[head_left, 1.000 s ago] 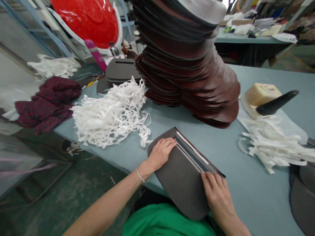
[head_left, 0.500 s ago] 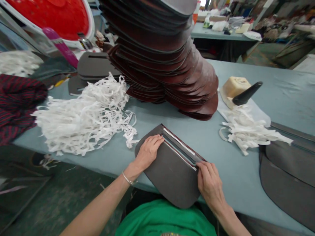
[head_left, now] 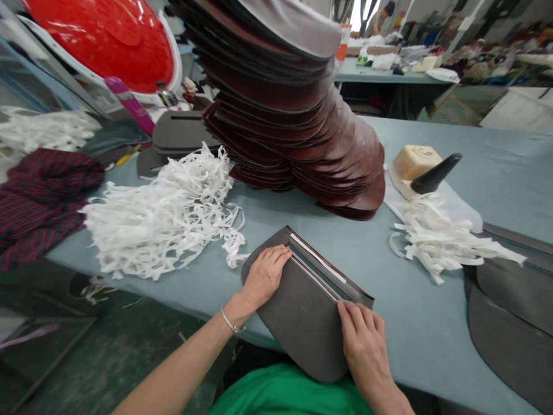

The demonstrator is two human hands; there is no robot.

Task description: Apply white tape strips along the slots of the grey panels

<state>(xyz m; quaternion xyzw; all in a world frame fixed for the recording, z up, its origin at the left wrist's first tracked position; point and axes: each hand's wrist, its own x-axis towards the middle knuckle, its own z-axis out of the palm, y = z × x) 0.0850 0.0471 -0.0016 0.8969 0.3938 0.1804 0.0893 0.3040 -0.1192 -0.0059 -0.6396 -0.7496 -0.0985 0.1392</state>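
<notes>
A dark grey leather panel (head_left: 302, 323) with one rounded end and a long slot lies at the table's front edge, partly over my lap. White tape (head_left: 317, 257) runs along the slot's far side. My left hand (head_left: 266, 275) lies over the panel's left side, fingers together, the tips gripping the slot's near edge at its left end. At the slot's right end, my right hand (head_left: 363, 340) pinches that same near edge, its thumb mostly hidden. A tall, leaning stack of brown leather panels (head_left: 302, 138) stands just beyond.
White tape strips (head_left: 159, 219) are heaped at left, with more strips (head_left: 444, 236) at right beside a cream block (head_left: 415, 164) and a black-handled tool (head_left: 436, 173). Grey panels (head_left: 514, 323) lie far right. A striped cloth (head_left: 47, 196) and a red basin (head_left: 112, 40) are at left.
My right hand has shifted from the panel's right corner to the slot's near edge. The white strip showing along that edge is now mostly out of sight. The camera view has shifted slightly.
</notes>
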